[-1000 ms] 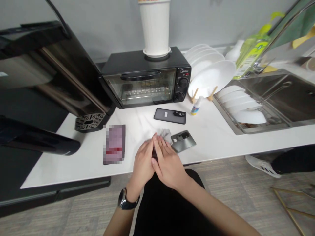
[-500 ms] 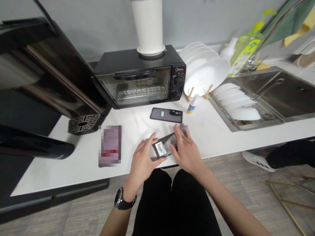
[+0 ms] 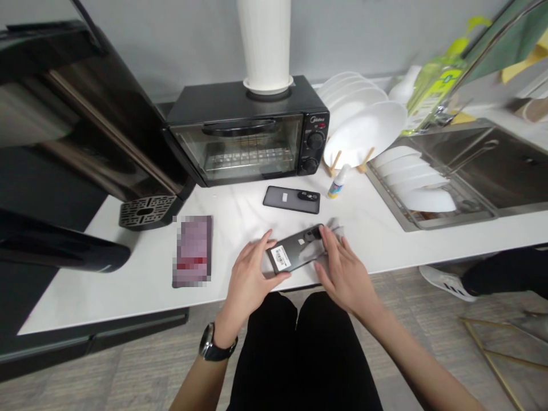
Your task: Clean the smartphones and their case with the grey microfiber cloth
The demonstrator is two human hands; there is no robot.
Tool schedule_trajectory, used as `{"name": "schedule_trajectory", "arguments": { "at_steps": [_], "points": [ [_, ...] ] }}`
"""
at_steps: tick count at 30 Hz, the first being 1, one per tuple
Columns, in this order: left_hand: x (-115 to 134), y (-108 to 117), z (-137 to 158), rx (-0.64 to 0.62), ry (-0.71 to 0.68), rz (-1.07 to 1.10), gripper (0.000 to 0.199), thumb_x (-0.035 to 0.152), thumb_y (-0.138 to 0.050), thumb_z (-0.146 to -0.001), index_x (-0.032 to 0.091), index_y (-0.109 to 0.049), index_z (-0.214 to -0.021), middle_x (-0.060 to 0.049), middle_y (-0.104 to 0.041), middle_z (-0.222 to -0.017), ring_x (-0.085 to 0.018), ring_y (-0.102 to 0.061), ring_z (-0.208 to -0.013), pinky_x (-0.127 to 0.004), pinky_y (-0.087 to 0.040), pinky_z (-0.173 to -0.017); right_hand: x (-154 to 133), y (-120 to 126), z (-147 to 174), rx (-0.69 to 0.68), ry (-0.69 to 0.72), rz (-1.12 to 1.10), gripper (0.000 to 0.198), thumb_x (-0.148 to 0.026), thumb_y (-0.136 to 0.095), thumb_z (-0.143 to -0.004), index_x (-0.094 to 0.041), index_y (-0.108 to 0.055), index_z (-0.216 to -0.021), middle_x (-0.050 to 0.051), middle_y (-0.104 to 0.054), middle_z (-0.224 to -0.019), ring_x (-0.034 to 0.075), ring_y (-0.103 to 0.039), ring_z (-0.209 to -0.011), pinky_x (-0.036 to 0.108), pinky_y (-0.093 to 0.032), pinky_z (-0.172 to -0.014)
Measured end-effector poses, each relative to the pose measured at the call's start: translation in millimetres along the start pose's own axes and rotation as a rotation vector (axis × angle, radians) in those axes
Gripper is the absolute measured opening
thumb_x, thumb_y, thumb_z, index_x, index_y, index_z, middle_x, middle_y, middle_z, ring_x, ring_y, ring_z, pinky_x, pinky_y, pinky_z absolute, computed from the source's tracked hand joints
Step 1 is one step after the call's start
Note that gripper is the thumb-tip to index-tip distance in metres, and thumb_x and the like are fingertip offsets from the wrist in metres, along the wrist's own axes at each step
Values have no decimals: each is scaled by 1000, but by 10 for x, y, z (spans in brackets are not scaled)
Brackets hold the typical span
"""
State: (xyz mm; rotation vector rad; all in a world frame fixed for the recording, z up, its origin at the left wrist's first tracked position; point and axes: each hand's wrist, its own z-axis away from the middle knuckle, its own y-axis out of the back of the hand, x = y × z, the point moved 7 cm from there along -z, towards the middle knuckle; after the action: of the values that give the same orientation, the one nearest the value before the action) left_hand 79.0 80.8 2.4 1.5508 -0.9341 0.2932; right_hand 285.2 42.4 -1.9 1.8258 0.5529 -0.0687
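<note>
Phone (image 3: 293,249), near worktop's (image 3: 240,214) front edge: probably light, stiff, slick; best held by edges. Left hand (image 3: 250,275): fingers parted, gripping labelled end. Right hand (image 3: 349,275): fingers half-bent, holding grey cloth (image 3: 313,249) at camera end.

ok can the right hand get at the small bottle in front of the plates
Probably yes: the small bottle stands on the counter, beyond the right hand, and past the bit of grey cloth there, only bare surface seems to lie between them.
</note>
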Motion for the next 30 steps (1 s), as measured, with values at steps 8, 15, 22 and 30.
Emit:
{"name": "schedule_trajectory", "arguments": {
  "at_steps": [8,15,22,30],
  "points": [
    [-25,1,81,46,-72,-81,75,7,-57,-93,22,-33,-162,-13,-60,-152,-28,-59,-137,-49,-48,-117,-972,-416,-474,-48,122,-217,76,-29,-41,-104,1,-9,-166,28,-35,-166,34,-32,-158,56,-36,-126],
    [-40,10,60,3,22,-21,105,29,-89,-80,29,-27,-164,-7,-70,-139,-28,-61,-131,-48,-48,-115,-552,-151,144,-107,106,-171,82,-21,-45,-100,-10,-2,-169,20,-33,-170,31,-36,-157,57,-40,-125],
    [-45,-42,8,-13,-10,-17,104,31,-89,-80,31,-28,-164,-7,-70,-139,-29,-63,-131,-51,-47,-118,-196,-133,-324,14,0,-87,75,-29,-43,-104,-1,-12,-166,26,-45,-162,35,-41,-153,60,-37,-125],
    [-80,-14,119,34,-49,-123,82,10,-58,-92,26,-26,-166,-12,-63,-148,-28,-60,-135,-46,-53,-112,-1155,-412,-200,-48,64,-272,77,-22,-42,-99,1,-12,-166,26,-32,-168,33,-29,-159,57,-37,-126]
  ]
}}
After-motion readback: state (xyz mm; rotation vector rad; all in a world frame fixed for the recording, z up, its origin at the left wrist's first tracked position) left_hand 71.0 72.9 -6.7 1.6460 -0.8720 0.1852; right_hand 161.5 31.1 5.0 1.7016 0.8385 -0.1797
